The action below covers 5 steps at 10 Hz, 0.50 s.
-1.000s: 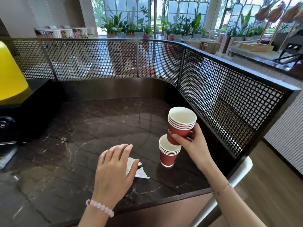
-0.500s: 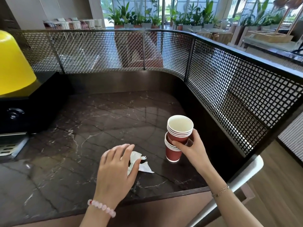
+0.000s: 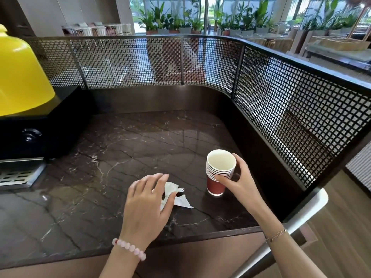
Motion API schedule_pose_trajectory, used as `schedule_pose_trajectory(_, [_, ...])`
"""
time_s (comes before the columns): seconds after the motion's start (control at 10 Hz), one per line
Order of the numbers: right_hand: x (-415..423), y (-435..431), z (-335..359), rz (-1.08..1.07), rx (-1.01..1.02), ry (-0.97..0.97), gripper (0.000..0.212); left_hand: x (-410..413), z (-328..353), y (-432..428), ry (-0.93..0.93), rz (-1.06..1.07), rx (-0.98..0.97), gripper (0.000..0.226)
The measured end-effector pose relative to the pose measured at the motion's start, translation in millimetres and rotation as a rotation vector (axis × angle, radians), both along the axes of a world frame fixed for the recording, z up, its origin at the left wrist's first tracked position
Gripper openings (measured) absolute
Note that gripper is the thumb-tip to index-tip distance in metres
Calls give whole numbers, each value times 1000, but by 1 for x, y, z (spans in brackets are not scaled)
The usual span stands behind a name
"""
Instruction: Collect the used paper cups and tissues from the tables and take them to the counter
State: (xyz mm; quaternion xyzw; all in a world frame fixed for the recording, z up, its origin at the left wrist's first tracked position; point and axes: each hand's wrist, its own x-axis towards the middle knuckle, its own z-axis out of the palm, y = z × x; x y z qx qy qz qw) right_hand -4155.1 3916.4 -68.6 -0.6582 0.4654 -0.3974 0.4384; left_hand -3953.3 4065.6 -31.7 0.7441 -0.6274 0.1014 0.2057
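Note:
A single stack of several red paper cups [image 3: 217, 177] with white insides stands upright on the dark marble counter [image 3: 124, 157]. My right hand [image 3: 236, 178] curls round the stack's upper rims from the right side. A crumpled white tissue [image 3: 174, 194] lies on the counter just left of the stack. My left hand [image 3: 148, 203], with a pink bead bracelet, hovers over the tissue's left part with fingers relaxed and spread, hiding some of it. Whether it touches the tissue I cannot tell.
A black machine [image 3: 38, 129] with a yellow dome [image 3: 20, 77] and a metal drip grate [image 3: 18, 175] stands at the left. A black mesh screen [image 3: 281, 101] walls the counter's back and right. A chair back [image 3: 301, 209] stands at the right.
My right hand lowered its cups into the cups standing on the counter, making one stack. My left hand stayed over the tissue.

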Motion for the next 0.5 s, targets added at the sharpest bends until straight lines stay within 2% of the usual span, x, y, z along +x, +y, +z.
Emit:
schedule_pose_trajectory(0.1, [-4, 0, 3, -3, -24, 27, 87, 1, 3, -1, -9, 2, -33, 47])
schedule_pose_trajectory(0.3, [-7, 13, 17, -41, -137, 44, 78, -1, 10, -2, -23, -12, -38, 46])
schedule_pose_trajectory(0.4, [-7, 24, 30, -60, -263, 136, 65, 0, 15, -4, -51, -36, -82, 47])
schedule_pose_trajectory(0.5, [-6, 34, 49, -110, -458, 306, 61, 0, 26, -7, -71, -48, -130, 46])
